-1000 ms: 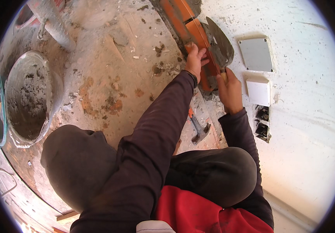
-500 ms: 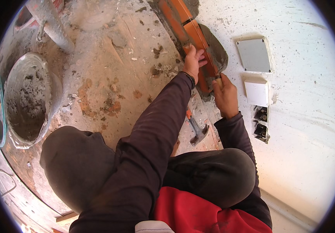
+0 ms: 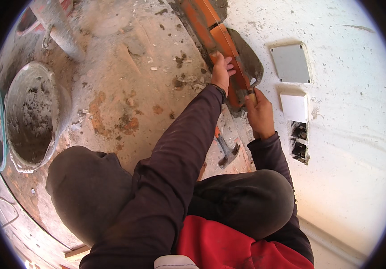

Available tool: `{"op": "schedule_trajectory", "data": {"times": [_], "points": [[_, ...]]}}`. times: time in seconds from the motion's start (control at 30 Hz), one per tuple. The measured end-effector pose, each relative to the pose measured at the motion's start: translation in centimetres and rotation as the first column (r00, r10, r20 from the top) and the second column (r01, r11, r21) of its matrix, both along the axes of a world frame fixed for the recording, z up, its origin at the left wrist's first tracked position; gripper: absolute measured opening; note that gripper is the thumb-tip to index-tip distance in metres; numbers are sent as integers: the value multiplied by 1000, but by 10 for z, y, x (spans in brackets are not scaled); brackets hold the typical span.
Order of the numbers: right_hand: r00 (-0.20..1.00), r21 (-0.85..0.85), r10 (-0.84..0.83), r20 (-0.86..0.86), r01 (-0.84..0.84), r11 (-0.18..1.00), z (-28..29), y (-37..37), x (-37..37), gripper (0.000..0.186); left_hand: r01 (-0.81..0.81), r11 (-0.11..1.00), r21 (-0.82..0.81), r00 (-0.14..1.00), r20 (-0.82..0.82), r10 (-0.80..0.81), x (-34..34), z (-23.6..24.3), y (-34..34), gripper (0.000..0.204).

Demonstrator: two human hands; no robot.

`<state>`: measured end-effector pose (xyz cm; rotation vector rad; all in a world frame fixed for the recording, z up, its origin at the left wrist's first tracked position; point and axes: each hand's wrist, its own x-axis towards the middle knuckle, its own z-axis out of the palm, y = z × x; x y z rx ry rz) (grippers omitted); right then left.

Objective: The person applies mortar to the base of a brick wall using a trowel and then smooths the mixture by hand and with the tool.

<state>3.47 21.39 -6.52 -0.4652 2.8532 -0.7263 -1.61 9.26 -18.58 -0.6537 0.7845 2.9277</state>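
Toward one o'clock we see the trowel [image 3: 251,56], the right hand [image 3: 261,114] clamped on it; the left hand [image 3: 221,75], fingers slightly apart, rests on the orange bricks [image 3: 222,38] alongside.

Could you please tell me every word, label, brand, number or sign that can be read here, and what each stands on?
None: I can read no text in this view.
No lettering can be made out on the grey cover plate or white box on the wall, the trowel in the right hand, the hammer or the bucket.
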Motion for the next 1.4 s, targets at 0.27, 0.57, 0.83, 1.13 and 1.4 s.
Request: {"op": "schedule_trajectory", "data": {"times": [0.27, 0.57, 0.83, 1.13, 1.4], "points": [[997, 26, 63, -48, -61, 998, 5, -8, -6, 27, -21, 1000, -18, 1000, 14, 21, -2, 2, 6, 88], [968, 136, 166, -186, -142, 980, 0, -30, -30, 31, -38, 999, -9, 999, 22, 38, -4, -2, 3, 85], [967, 140, 169, -189, -144, 980, -5, -26, -39, 28, -46, 999, -24, 999, 18, 46, -2, 2, 6, 85], [961, 104, 171, -217, -152, 983, -6, -27, -35, 23, -6, 1000, 3, 1000, -12, 6, -1, 4, 2, 86], [963, 148, 197, -183, -171, 974, -9, -25, -38, 24, -2, 1000, -1, 1000, -10, 2, -3, 3, 0, 87]]}}
